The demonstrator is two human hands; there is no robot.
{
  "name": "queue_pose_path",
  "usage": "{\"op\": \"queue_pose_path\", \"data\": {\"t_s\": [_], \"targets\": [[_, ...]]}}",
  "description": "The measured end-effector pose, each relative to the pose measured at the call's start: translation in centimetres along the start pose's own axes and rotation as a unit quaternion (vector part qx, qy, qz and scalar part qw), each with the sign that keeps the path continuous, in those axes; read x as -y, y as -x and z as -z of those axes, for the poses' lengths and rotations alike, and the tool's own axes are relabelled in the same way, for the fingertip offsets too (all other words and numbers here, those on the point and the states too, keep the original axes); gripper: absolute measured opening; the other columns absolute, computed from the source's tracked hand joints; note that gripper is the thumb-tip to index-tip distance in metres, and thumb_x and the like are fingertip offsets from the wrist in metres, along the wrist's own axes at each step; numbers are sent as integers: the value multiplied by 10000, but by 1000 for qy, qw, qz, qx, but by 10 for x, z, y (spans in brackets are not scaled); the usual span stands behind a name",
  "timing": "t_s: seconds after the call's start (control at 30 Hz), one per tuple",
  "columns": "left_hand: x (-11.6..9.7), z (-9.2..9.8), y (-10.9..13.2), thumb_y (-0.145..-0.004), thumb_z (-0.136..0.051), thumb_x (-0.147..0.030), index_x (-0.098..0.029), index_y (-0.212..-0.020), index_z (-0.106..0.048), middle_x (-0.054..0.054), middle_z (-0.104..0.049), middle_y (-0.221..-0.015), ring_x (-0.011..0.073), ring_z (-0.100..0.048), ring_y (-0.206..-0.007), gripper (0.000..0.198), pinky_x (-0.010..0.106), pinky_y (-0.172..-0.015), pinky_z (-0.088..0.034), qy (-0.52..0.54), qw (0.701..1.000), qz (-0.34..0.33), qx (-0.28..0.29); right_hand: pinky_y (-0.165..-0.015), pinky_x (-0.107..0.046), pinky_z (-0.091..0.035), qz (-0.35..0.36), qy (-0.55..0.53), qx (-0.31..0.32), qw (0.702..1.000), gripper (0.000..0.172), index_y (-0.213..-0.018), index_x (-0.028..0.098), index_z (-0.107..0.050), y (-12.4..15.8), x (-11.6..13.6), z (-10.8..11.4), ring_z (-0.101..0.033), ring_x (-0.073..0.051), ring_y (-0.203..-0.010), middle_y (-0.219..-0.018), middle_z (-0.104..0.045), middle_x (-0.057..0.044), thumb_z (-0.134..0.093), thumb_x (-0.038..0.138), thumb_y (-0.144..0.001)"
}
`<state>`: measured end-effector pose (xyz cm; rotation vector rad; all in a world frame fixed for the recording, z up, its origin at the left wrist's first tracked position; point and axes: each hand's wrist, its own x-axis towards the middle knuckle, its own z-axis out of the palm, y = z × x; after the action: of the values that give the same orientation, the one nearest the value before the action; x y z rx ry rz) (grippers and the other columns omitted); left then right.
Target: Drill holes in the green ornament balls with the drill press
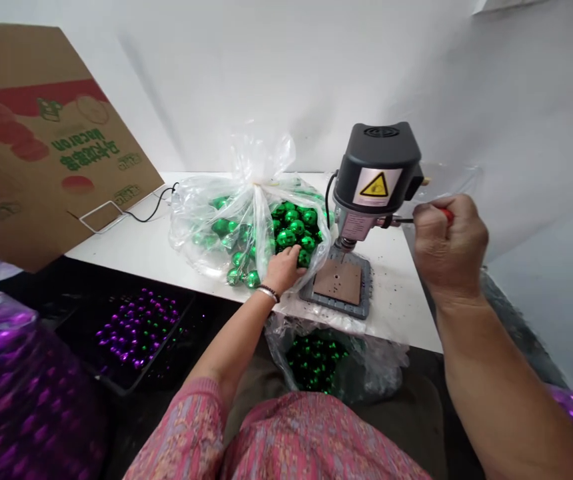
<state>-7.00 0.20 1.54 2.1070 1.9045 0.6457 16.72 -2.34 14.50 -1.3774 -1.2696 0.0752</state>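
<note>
Head view: left hand [282, 270] cupped narrowly over shiny green baubles [286, 238] in a clear plastic bag [191, 220]; right hand [449, 250] clenched round a red-handled tool [446, 214] beside a bench drill press [376, 170].

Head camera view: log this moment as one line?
Left hand: shiny green baubles | Right hand: red-knobbed lever of black bench drill

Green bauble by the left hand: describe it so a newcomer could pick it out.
On the table, find the knotted plastic bag of green baubles beside the bench drill. At the bag's front, the left hand reaches in; the shiny bauble is the one against its fingertips.
</note>
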Motion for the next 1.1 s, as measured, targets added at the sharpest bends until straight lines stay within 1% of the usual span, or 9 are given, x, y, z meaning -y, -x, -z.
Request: {"op": "queue_pose_path", "data": {"t_s": [0.07,0.1,0.23,0.3,0.47,0.63,0.73,0.9,1.1], "targets": [[-3,6,13,-776,-728,-261,-176,-1337,-532,130,-641,-1181,273,-653,-1037,600,391,-916,-499,204,977,35,-44,-651,-314,-403,5,-4,7,1000,271,-713,222,-462,0,1,0,-454,-126,-616,-628,-502,3,-435,490,-690],[-6,9,22,-784,-719,-303,-194,-1355,-511,104,-650,-1135,240,-668,-953,618,366,-859,-514,329,942,55,-37,-651,-308,-403,7,-7,7,1000,259,-713,221,-458,0,2,0,-451,-122,-617,-628,-500,6,-438,479,-697],[-19,4,58,-746,-733,-348,-275,-1417,-417,23,-661,-965,157,-667,-734,745,265,-652,-501,707,688,116,118,-642,-285,-394,2,-16,0,1000,184,-709,219,-445,0,3,1,-432,-106,-608,-617,-494,19,-455,403,-721],[-25,-5,70,-691,-796,-280,-289,-1406,-422,14,-668,-952,150,-676,-747,807,234,-638,-494,770,605,137,153,-638,-274,-389,4,-21,2,1000,158,-713,218,-448,0,2,1,-427,-100,-602,-608,-492,27,-473,372,-740],[-36,-28,70,-791,-766,-392,-304,-1381,-435,60,-700,-1035,206,-716,-882,683,270,-692,-533,795,547,204,166,-623,-268,-383,38,-37,12,999,179,-726,221,-463,0,-4,-1,-439,-96,-584,-605,-498,42,-499,376,-807],[-42,-40,45,-734,-807,-319,-209,-1191,-593,68,-717,-965,170,-698,-789,517,249,-662,-506,742,610,225,165,-644,-291,-403,57,-31,8,998,169,-741,225,-476,0,-10,-2,-483,-114,-614,-637,-504,34,-497,359,-841],[-41,-41,27,-699,-816,-308,-159,-1027,-676,64,-716,-954,133,-659,-782,386,232,-682,-489,680,692,218,106,-636,-282,-412,75,-37,8,996,205,-747,222,-484,0,-12,-3,-477,-108,-606,-632,-491,34,-501,386,-868],[-28,-40,7,-711,-787,-316,-181,-1104,-714,28,-730,-958,150,-637,-845,422,269,-800,-504,495,855,152,17,-610,-248,-409,117,-50,8,992,255,-771,215,-491,0,-16,-4,-448,-82,-590,-632,-471,42,-495,423,-918],[-21,-50,-6,-679,-824,-315,-189,-1149,-711,83,-735,-1064,264,-660,-1037,500,393,-951,-513,410,908,73,53,-631,-248,-435,117,-55,19,991,256,-808,217,-500,1,-18,-4,-438,-82,-584,-631,-457,48,-483,431,-947]]}}
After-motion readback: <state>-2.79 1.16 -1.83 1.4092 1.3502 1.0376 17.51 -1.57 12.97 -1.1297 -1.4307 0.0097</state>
